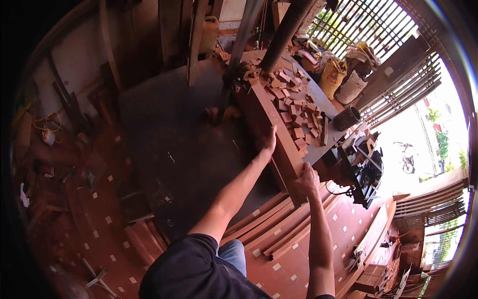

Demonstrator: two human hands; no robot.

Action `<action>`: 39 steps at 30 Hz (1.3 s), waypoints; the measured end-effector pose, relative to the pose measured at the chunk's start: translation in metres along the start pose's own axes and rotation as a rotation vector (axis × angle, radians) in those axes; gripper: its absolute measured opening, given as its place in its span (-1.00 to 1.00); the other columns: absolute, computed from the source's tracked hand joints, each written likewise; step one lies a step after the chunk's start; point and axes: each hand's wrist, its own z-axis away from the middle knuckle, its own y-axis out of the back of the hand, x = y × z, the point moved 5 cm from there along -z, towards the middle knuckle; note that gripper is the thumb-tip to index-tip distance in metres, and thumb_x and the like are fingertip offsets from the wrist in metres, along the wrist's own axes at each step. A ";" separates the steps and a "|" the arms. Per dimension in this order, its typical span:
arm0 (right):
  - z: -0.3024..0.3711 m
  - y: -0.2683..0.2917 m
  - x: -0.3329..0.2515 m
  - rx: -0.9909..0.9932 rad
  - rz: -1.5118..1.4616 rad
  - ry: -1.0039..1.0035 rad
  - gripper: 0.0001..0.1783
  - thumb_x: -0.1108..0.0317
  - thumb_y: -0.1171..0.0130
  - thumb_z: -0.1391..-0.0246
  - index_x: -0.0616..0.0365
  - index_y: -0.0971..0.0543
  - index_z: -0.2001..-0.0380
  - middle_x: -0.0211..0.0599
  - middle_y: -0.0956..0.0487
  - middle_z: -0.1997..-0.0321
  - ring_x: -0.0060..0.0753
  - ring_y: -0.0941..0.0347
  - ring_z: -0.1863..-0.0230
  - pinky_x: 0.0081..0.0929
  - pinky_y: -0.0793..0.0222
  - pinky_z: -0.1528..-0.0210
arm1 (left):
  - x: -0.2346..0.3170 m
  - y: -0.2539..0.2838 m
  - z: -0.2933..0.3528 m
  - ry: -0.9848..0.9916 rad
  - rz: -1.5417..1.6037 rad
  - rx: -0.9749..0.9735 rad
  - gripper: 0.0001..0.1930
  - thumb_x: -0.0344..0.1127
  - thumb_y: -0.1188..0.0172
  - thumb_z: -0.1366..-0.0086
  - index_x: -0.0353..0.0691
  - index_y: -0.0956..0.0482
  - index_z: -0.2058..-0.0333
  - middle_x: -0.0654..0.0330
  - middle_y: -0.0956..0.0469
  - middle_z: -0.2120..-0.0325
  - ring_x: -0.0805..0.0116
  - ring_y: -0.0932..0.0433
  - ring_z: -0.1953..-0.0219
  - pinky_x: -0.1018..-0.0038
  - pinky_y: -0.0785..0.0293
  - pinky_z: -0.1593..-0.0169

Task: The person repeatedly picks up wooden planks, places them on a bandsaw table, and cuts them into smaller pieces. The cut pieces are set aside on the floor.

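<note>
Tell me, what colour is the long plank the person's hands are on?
Reddish brown, plain wood. The long plank shows best in the head view, the only one.

Your own body, seen from above: you wear a dark, near-black short-sleeved shirt and blue denim jeans. Both forearms are bare, and your left hand and right hand carry no gloves.
</note>
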 end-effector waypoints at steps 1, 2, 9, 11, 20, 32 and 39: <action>-0.014 -0.008 0.013 -0.009 0.010 -0.035 -0.27 0.09 -0.64 0.31 0.21 -0.59 0.06 0.10 -0.75 0.13 0.26 -0.70 0.04 0.06 -0.60 -0.04 | 0.005 -0.001 0.011 0.051 -0.173 -0.109 0.05 0.50 -0.13 -0.37 -0.41 -0.40 -0.43 -0.30 -0.49 -0.29 -0.08 -0.48 -0.37 0.13 -0.38 -0.42; -0.026 -0.010 0.022 -0.001 0.015 -0.057 -0.26 0.07 -0.64 0.31 0.22 -0.59 0.06 0.11 -0.74 0.11 0.27 -0.69 0.03 0.07 -0.59 -0.06 | 0.021 -0.003 0.023 0.078 -0.343 -0.218 0.08 0.55 -0.11 -0.36 -0.43 -0.42 -0.41 -0.38 -0.50 -0.22 -0.15 -0.50 -0.32 0.13 -0.40 -0.41; -0.007 -0.027 -0.037 0.062 -0.197 -0.211 -0.25 -0.07 -0.56 0.18 0.19 -0.65 -0.03 0.12 -0.73 0.04 0.21 -0.66 -0.08 0.03 -0.54 -0.16 | -0.058 0.121 0.133 -0.608 -0.638 -0.456 -0.32 0.07 -0.30 -0.42 -0.35 -0.51 -0.29 -0.16 -0.40 -0.20 -0.12 -0.41 -0.27 0.11 -0.35 -0.39; 0.025 -0.043 -0.023 0.100 -0.226 -0.233 -0.31 -0.04 -0.54 0.14 0.19 -0.66 0.01 0.06 -0.71 0.05 0.14 -0.62 -0.09 0.01 -0.50 -0.18 | -0.060 0.164 0.170 -0.682 -0.762 -0.649 -0.34 0.03 -0.33 -0.39 -0.30 -0.52 -0.30 -0.12 -0.40 -0.22 -0.09 -0.42 -0.29 0.10 -0.37 -0.38; 0.252 -0.064 -0.019 0.195 -0.253 -0.346 -0.36 0.16 -0.61 0.27 0.18 -0.69 0.05 -0.08 -0.70 0.13 0.04 -0.63 -0.02 -0.04 -0.53 -0.12 | -0.065 0.319 0.254 -1.077 -1.319 -1.332 -0.10 0.32 -0.16 -0.42 -0.12 -0.25 -0.54 0.00 -0.09 -0.61 -0.10 0.07 -0.67 -0.22 0.26 -0.64; 0.324 -0.152 -0.093 0.141 -0.270 -0.149 -0.37 0.20 -0.61 0.27 0.18 -0.67 0.06 -0.15 -0.70 0.10 -0.02 -0.64 -0.02 -0.14 -0.57 -0.13 | -0.106 0.348 0.315 -1.271 -0.744 -2.219 -0.51 0.08 -0.27 -0.29 -0.19 -0.67 0.65 0.12 -0.69 0.51 0.07 -0.61 0.20 0.06 -0.34 -0.27; 0.285 -0.166 -0.134 0.231 -0.218 -0.135 -0.32 0.25 -0.69 0.30 0.14 -0.66 0.02 -0.16 -0.70 0.04 -0.02 -0.61 -0.09 -0.11 -0.45 -0.23 | -0.090 0.349 0.313 -1.224 -0.648 -2.205 -0.51 0.06 -0.18 -0.42 -0.12 -0.60 0.63 0.14 -0.59 0.50 0.09 -0.52 0.18 0.07 -0.35 -0.19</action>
